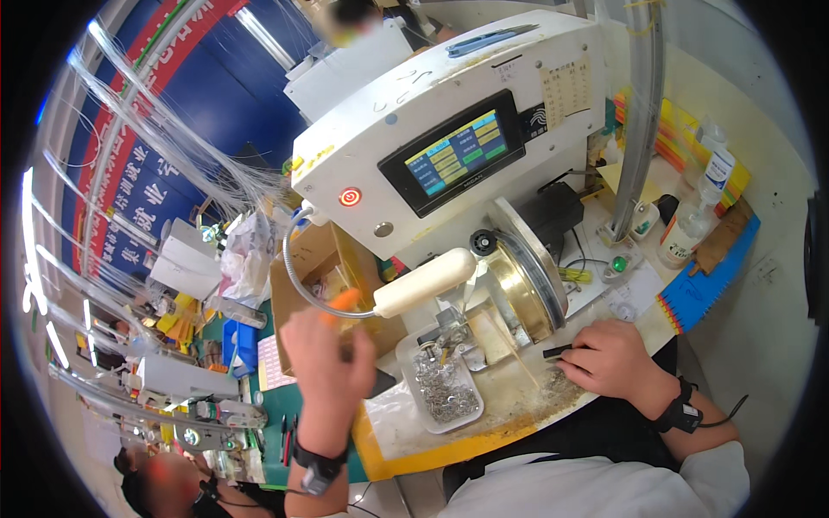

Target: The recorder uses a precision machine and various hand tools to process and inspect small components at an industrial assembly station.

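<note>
Head view. Our left hand (324, 358) is raised above the counter (406, 432), its grip closed around an orange-handled tool (345, 302) just in front of the white machine (449, 129). Our right hand (609, 358) rests on the counter, its grip pinching a small black part (555, 351). Between the hands lies a clear tray (445, 388) of small metal pieces, below the cream cylindrical lamp (425, 282).
</note>
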{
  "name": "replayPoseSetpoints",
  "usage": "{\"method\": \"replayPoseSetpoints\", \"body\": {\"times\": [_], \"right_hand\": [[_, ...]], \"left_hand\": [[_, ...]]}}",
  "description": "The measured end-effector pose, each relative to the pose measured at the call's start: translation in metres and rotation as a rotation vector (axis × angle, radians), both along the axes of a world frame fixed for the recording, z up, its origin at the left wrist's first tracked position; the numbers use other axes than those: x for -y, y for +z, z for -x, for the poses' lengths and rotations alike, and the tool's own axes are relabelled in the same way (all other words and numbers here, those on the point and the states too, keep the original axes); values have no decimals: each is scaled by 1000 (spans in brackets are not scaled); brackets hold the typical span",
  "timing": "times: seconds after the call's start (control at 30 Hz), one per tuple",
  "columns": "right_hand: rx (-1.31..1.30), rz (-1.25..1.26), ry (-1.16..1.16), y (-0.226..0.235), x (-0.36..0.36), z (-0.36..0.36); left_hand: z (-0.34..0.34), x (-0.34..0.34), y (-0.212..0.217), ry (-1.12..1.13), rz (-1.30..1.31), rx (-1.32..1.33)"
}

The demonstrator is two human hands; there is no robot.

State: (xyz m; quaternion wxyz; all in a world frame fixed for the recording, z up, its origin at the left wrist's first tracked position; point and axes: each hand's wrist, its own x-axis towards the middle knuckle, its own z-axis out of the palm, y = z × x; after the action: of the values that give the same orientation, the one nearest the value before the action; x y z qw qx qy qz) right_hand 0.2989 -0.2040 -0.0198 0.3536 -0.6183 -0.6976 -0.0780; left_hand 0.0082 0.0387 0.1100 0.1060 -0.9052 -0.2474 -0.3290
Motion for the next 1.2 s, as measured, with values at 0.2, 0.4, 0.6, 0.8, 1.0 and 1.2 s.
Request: {"method": "replayPoseSetpoints", "body": {"times": [0.2, 0.4, 0.6, 0.8, 1.0, 1.2], "right_hand": [[-530, -61, 458, 12, -7, 21], [-991, 483, 547, 60, -38, 82], [-1766, 220, 289, 54, -89, 112], [-1751, 144, 260, 43, -108, 118], [-1721, 30, 213, 43, -111, 128], [-1692, -22, 131, 39, -110, 135]], "left_hand": [[-44, 44, -46, -205, 182, 23], [-53, 45, -67, -133, 278, 39], [-55, 48, -82, -80, 262, -24], [-54, 49, -82, -53, 260, -44], [-54, 52, -77, -55, 420, -13], [-46, 47, -71, -91, 339, -119]]}}
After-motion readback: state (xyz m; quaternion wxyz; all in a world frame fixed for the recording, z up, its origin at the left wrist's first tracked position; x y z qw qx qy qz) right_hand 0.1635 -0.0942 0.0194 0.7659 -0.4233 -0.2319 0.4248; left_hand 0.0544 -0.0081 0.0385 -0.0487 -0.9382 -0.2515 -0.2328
